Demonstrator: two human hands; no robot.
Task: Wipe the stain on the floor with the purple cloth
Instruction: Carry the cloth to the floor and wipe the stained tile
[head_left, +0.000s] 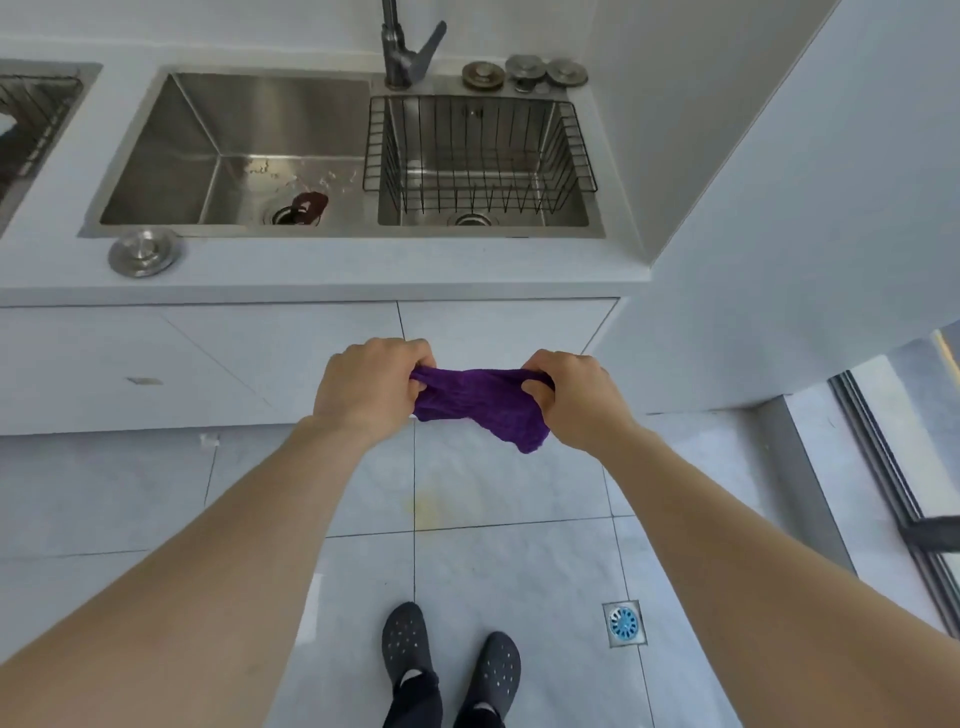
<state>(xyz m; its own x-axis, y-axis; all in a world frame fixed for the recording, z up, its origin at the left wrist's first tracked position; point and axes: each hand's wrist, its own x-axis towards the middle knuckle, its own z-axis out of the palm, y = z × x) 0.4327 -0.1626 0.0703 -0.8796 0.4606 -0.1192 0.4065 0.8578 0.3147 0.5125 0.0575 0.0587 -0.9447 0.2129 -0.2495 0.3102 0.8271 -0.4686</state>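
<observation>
Left hand and right hand both clenched on purple cloth, bunched between them, held above floor. Faint yellowish stain lay below, near shoes. Risk: pale stain easily missed; bunched cloth could wipe unevenly.

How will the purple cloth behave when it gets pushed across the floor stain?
Probably floppy: the purple cloth sags and bunches between the left hand and right hand. It looks light, and would likely crumple unless pressed flat on the yellowish stain.
</observation>
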